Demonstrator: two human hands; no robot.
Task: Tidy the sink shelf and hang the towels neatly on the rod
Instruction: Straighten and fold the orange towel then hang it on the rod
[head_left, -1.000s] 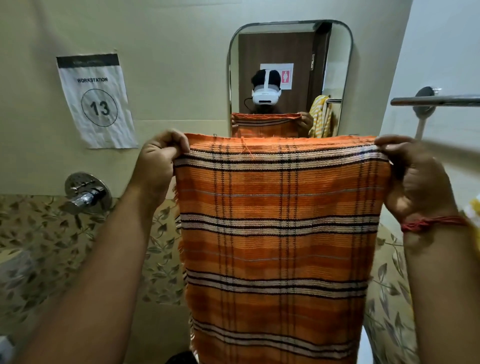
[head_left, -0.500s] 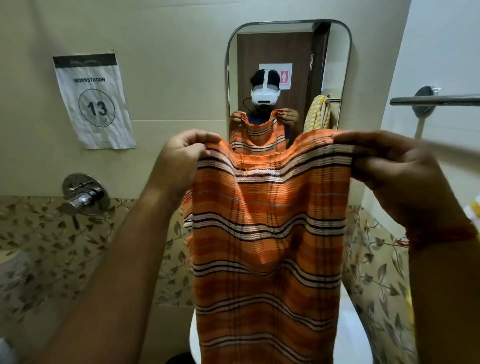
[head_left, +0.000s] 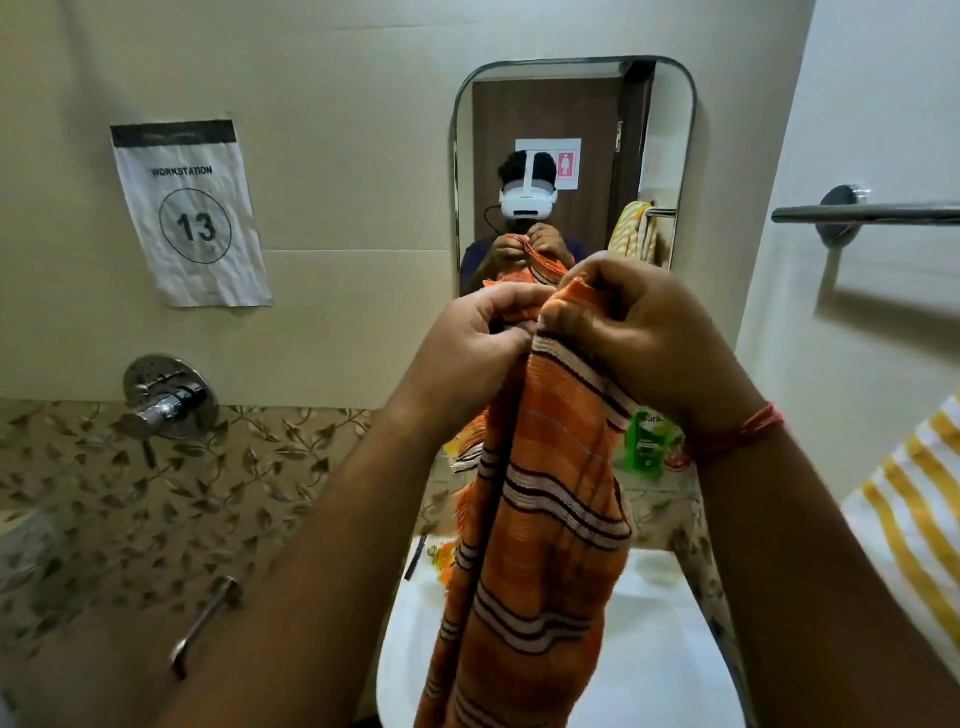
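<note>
Hands pinch orange towel over sink.

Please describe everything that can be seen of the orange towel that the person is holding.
The orange towel looks like coarse woven cotton, with bands of white and dark stripes across it and thin dark lines running down. It is folded in half lengthwise, so its two top corners meet. The left hand and the right hand pinch that top edge together, side by side. The cloth hangs straight down in loose folds in front of the white sink. Its lower end runs out of the picture.
</note>
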